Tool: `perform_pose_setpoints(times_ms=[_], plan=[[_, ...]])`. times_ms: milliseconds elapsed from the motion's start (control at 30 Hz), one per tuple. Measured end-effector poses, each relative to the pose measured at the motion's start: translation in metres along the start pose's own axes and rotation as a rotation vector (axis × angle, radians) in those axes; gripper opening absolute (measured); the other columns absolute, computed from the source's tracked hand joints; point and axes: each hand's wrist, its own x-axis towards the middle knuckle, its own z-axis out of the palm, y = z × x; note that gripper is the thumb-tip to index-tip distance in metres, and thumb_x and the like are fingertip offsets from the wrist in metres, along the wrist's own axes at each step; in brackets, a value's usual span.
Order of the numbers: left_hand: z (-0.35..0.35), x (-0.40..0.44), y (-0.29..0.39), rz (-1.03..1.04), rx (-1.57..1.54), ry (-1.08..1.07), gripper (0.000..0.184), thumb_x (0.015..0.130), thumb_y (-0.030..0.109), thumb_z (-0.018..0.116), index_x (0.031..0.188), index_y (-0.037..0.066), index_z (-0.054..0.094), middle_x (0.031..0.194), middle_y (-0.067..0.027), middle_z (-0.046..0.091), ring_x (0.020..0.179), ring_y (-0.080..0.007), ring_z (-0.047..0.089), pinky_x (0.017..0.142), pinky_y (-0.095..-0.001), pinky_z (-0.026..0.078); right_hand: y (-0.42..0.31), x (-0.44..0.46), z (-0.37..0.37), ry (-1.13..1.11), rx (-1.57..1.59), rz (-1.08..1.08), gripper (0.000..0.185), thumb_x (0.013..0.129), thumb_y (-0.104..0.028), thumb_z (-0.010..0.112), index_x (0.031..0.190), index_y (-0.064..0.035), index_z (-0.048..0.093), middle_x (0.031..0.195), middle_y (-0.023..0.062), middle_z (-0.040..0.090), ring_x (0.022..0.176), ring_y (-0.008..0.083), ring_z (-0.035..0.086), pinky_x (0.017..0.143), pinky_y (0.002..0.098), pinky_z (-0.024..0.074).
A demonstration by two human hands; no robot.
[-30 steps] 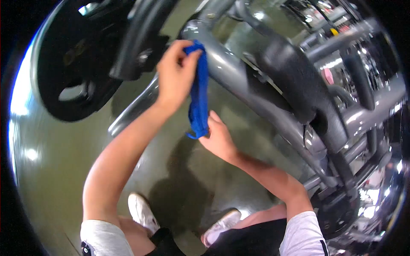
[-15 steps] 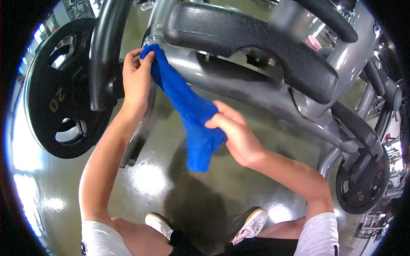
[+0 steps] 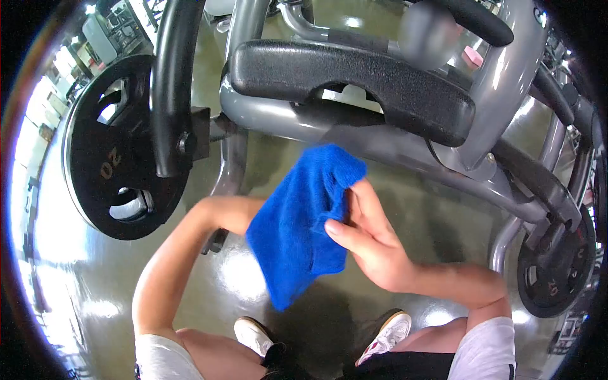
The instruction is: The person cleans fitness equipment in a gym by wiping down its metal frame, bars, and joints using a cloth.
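A blue cloth (image 3: 294,221) is held up in mid-air near the middle of the view, above the shiny floor (image 3: 437,234). Its long axis runs from about one o'clock down to seven o'clock, with a pointed corner hanging at the seven o'clock end and a broad, folded edge at the top.

The right hand (image 3: 377,244) comes in from four o'clock and grips the cloth's right edge, thumb laid over the front and pointing to ten o'clock. Its other fingers are bent and partly covered by the cloth, closed on the fabric. The left forearm (image 3: 231,214) reaches in from eight o'clock and passes behind the cloth, which hides the left hand; how far its fingers are open, and whether they hold anything, I cannot tell.

From the cloth, a black pad (image 3: 354,79) lies at one o'clock, just above a gray metal beam (image 3: 380,152). At ten o'clock a black bar (image 3: 172,88) hangs beside a round weight plate (image 3: 117,164) marked 20. Another plate (image 3: 551,278) sits at four o'clock, well apart. One white shoe (image 3: 252,335) is at seven o'clock, the other shoe (image 3: 387,334) at five.
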Motion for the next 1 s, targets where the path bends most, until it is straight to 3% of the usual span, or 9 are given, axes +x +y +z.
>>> perform_pose_setpoints(times_ms=[133,200,267,367,533,600,633,833,1000], plan=[[-0.005,0.016,-0.001,-0.011,-0.040,-0.187,0.055,0.083,0.022,0.067,0.128,0.000,0.043,0.124,-0.0097,0.054,0.110,-0.0177,0.051,0.095,-0.0302,0.040,0.000,-0.014,-0.030,0.052,-0.696,-0.235,0.034,0.083,0.000,0.055,0.117,0.0012,0.054,0.114,0.0155,0.056,0.107,0.0262,0.053,0.093,0.0341,0.0384],[-0.005,0.015,-0.003,0.104,-0.318,0.029,0.043,0.081,0.009,0.066,0.120,-0.001,0.049,0.111,-0.0046,0.058,0.099,-0.0134,0.055,0.090,-0.0289,0.044,-0.008,-0.006,-0.045,-0.239,-1.111,-0.410,0.031,0.077,0.001,0.057,0.108,-0.0027,0.061,0.101,0.0147,0.060,0.096,0.0295,0.057,0.085,0.0384,0.0417],[-0.006,0.021,-0.007,0.220,-0.469,0.153,0.039,0.080,0.007,0.067,0.115,-0.002,0.052,0.108,-0.0043,0.059,0.098,-0.0116,0.055,0.091,-0.0268,0.043,-0.005,0.010,-0.054,-0.258,-1.204,-0.526,0.025,0.075,-0.002,0.060,0.099,-0.0075,0.065,0.096,0.0095,0.062,0.093,0.0273,0.057,0.083,0.0412,0.0416],[-0.011,0.030,-0.009,0.237,-0.379,0.320,0.031,0.080,0.009,0.066,0.107,-0.002,0.056,0.100,-0.0033,0.061,0.093,-0.0097,0.055,0.089,-0.0259,0.042,-0.018,0.044,-0.057,-0.502,-1.359,-0.602,0.018,0.072,-0.015,0.065,0.090,-0.0138,0.065,0.101,0.0040,0.063,0.095,0.0258,0.057,0.082,0.0420,0.0420],[-0.018,0.030,-0.005,0.227,-0.298,0.726,0.023,0.087,0.020,0.060,0.098,0.001,0.063,0.087,0.0001,0.062,0.083,-0.0066,0.053,0.079,-0.0231,0.042,-0.014,0.060,-0.072,-0.376,-1.588,-0.935,0.026,0.067,-0.016,0.065,0.092,-0.0191,0.066,0.093,0.0012,0.062,0.084,0.0234,0.058,0.073,0.0386,0.0447],[-0.026,0.027,-0.009,0.205,-0.217,0.832,0.024,0.087,0.022,0.059,0.096,0.001,0.063,0.086,0.0007,0.062,0.081,-0.0064,0.053,0.077,-0.0235,0.042,-0.011,0.053,-0.070,-0.056,-2.022,-0.867,0.026,0.066,-0.017,0.065,0.092,-0.0203,0.066,0.084,-0.0007,0.058,0.077,0.0196,0.058,0.065,0.0345,0.0455],[-0.027,0.028,-0.010,0.205,-0.217,0.830,0.024,0.087,0.022,0.059,0.096,0.001,0.063,0.086,0.0007,0.062,0.081,-0.0064,0.053,0.077,-0.0235,0.042,-0.011,0.065,-0.073,-0.072,-2.006,-1.026,0.024,0.068,-0.016,0.064,0.092,-0.0204,0.066,0.074,0.0007,0.056,0.067,0.0184,0.058,0.056,0.0313,0.0457],[-0.018,0.037,-0.013,0.120,-0.025,0.703,0.027,0.088,0.022,0.056,0.097,-0.003,0.062,0.084,-0.0043,0.065,0.079,-0.0095,0.055,0.072,-0.0252,0.044,0.008,0.069,-0.058,0.150,-1.912,-0.483,0.022,0.083,-0.018,0.059,0.101,-0.0063,0.059,0.079,0.0125,0.059,0.064,0.0320,0.060,0.054,0.0387,0.0489],[-0.021,0.043,-0.015,0.177,-0.021,0.716,0.028,0.089,0.020,0.052,0.102,-0.004,0.061,0.095,-0.0100,0.064,0.085,-0.0150,0.059,0.080,-0.0291,0.046,0.010,0.096,-0.048,0.151,-1.917,-0.401,0.023,0.088,-0.024,0.052,0.095,-0.0024,0.056,0.080,0.0176,0.059,0.063,0.0352,0.060,0.055,0.0410,0.0512]])
